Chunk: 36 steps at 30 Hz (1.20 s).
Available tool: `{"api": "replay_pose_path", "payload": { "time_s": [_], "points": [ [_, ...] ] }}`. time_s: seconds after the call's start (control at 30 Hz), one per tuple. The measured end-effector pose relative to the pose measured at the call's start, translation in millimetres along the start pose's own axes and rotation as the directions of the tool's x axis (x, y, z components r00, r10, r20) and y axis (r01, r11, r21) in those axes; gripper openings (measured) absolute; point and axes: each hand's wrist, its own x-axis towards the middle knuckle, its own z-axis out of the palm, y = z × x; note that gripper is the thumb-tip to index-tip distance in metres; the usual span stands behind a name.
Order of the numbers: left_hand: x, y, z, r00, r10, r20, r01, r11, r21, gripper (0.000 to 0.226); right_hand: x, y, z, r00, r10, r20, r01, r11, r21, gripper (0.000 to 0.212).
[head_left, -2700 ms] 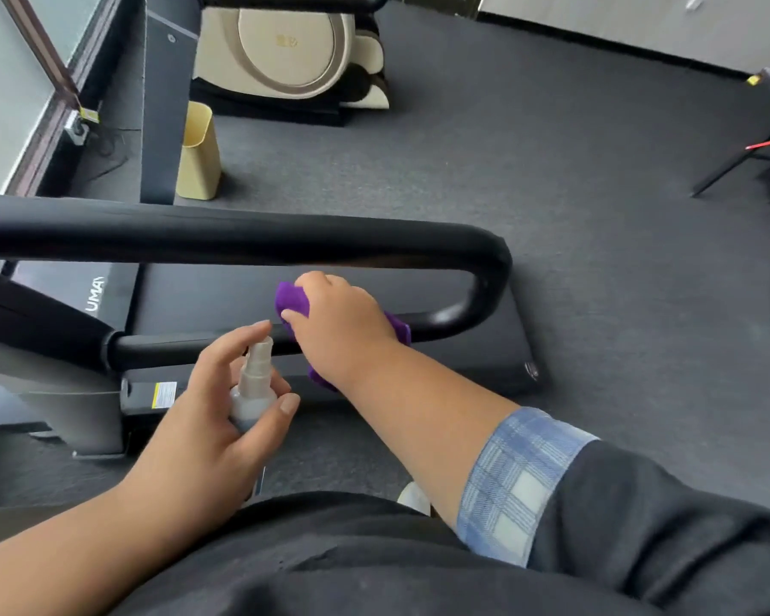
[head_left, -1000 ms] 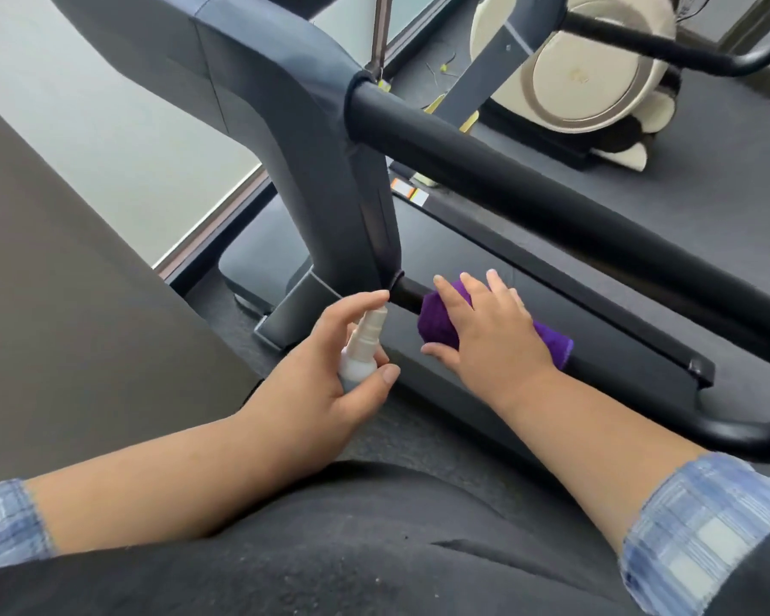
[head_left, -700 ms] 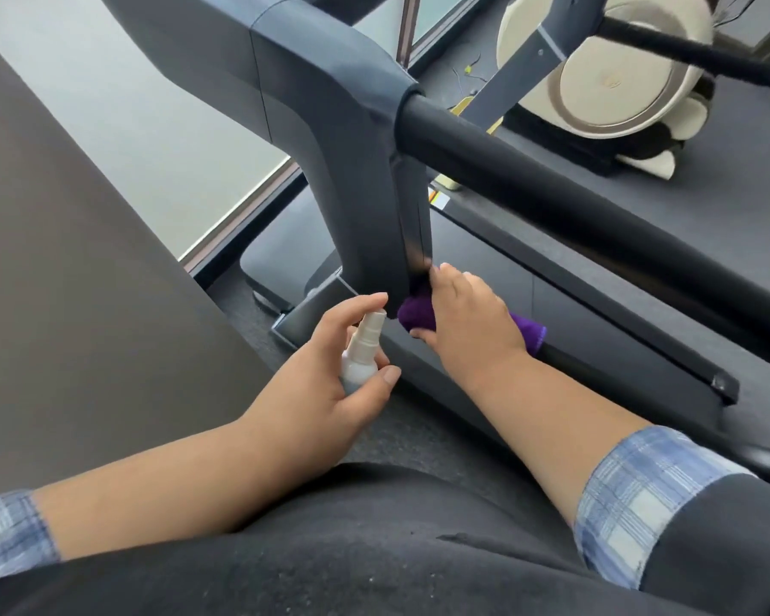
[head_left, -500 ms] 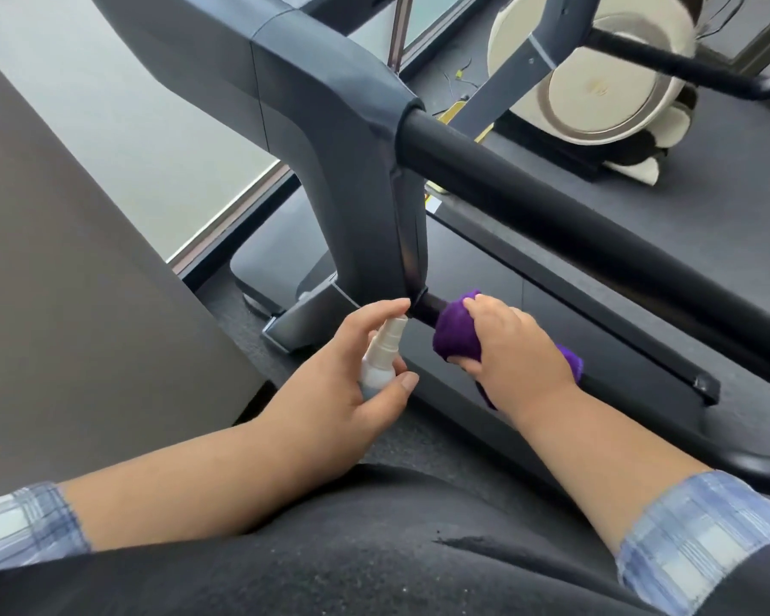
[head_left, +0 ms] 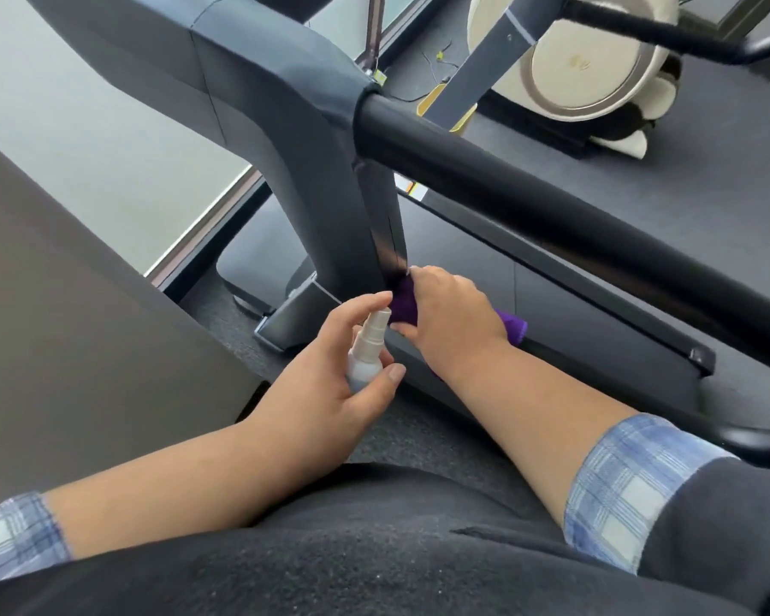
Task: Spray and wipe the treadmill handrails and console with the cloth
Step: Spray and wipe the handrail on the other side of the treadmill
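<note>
My right hand [head_left: 452, 317] grips a purple cloth [head_left: 404, 306] wrapped round the thin lower handrail, right where that rail meets the grey upright post [head_left: 330, 180] of the treadmill. The rail under the cloth is hidden; a corner of the cloth [head_left: 514, 329] sticks out behind my wrist. My left hand [head_left: 330, 384] holds a small white spray bottle [head_left: 365, 353] upright, forefinger over its nozzle, just left of the cloth. The thick black upper handrail [head_left: 552, 206] runs from the post down to the right.
The treadmill deck [head_left: 485, 269] lies below the rails. A beige and black exercise machine [head_left: 587, 60] stands at the back right on grey carpet. A yellow bin [head_left: 445, 104] shows behind the handrail. A dark flat panel [head_left: 63, 269] fills the left, with a window behind it.
My right hand slid the cloth along the lower rail back up against the post after pulling away half a second ago. The bottle in my left hand stayed beside it.
</note>
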Motion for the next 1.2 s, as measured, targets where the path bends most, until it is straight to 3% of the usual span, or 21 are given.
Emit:
{"api": "replay_pose_path", "payload": {
  "time_s": [0.27, 0.53, 0.67, 0.77, 0.83, 0.9, 1.03, 1.17, 1.2],
  "points": [
    [25.4, 24.0, 49.1, 0.994, 0.080, 0.080, -0.082, 0.997, 0.012, 0.058, -31.1, 44.9, -8.5, 0.998, 0.007, 0.057, -0.009, 0.999, 0.041, 0.058],
    [31.9, 41.0, 109.7, 0.972, 0.118, 0.204, -0.118, 0.993, -0.012, 0.060, -110.7, 142.5, -15.7, 0.981, 0.172, 0.085, -0.170, 0.985, -0.027, 0.075],
    [35.5, 50.1, 127.4, 0.949, 0.180, 0.258, -0.180, 0.983, -0.026, 0.060, -152.8, 184.8, -33.6, 0.965, 0.236, 0.112, -0.219, 0.965, -0.143, 0.065],
    [32.4, 51.7, 133.4, 0.936, 0.195, 0.292, -0.191, 0.981, -0.042, 0.060, -171.6, 192.0, -49.9, 0.957, 0.258, 0.133, -0.209, 0.930, -0.304, 0.042],
    [27.9, 50.5, 132.6, 0.930, 0.198, 0.309, -0.191, 0.980, -0.053, 0.059, -173.2, 184.3, -62.7, 0.947, 0.279, 0.162, -0.189, 0.886, -0.424, 0.027],
    [23.3, 47.4, 129.0, 0.928, 0.197, 0.316, -0.189, 0.980, -0.055, 0.059, -168.5, 170.9, -78.7, 0.938, 0.279, 0.206, -0.152, 0.864, -0.479, 0.026],
    [19.3, 44.9, 124.1, 0.926, 0.204, 0.318, -0.196, 0.979, -0.057, 0.060, -155.6, 150.5, -105.4, 0.945, 0.231, 0.230, -0.054, 0.805, -0.591, 0.043],
    [19.1, 49.9, 126.6, 0.923, 0.246, 0.295, -0.245, 0.969, -0.041, 0.062, -153.1, 148.8, -123.4, 0.862, 0.273, 0.427, 0.131, 0.695, -0.707, 0.073],
    [18.6, 51.0, 127.1, 0.922, 0.250, 0.296, -0.250, 0.968, -0.040, 0.063, -155.8, 153.4, -123.5, 0.842, 0.274, 0.466, 0.173, 0.680, -0.713, 0.071]
  ]
}}
